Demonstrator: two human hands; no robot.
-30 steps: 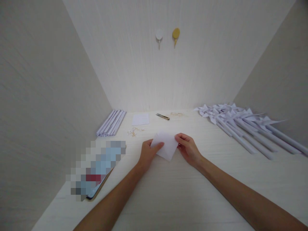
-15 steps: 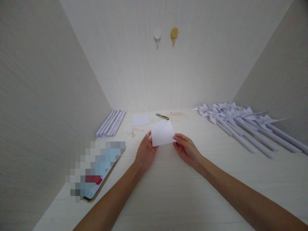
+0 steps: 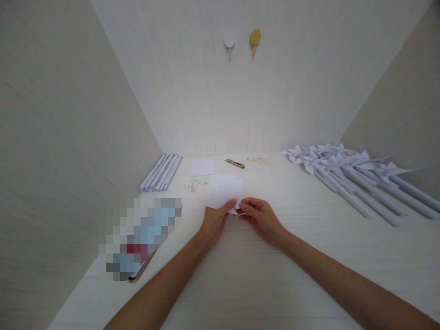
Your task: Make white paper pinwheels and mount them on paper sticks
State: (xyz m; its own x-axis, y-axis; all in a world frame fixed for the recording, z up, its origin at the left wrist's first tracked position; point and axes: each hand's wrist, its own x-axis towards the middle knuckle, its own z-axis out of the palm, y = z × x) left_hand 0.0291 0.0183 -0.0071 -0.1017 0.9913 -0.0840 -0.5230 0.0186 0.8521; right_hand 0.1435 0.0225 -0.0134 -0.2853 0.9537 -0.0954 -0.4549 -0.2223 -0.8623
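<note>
A small white paper sheet (image 3: 222,190) is held just above the white table (image 3: 275,275), in the middle. My left hand (image 3: 215,222) pinches its near edge from the left, thumb on top. My right hand (image 3: 259,217) pinches the same near edge from the right. The fingertips of both hands almost meet at the sheet's lower corner. The sheet tilts up and away from me.
Rolled paper tubes (image 3: 161,172) lie at the back left. Another white sheet (image 3: 202,167), small snips (image 3: 234,163) and tiny scraps (image 3: 192,184) lie at the back. Several paper pinwheels (image 3: 347,169) are heaped at the right. A phone (image 3: 142,238) lies at the left. Two wall hooks (image 3: 242,40) hang above.
The sheet went from lying low between my hands to being lifted, then turned. My hands have come closer together on its near edge.
</note>
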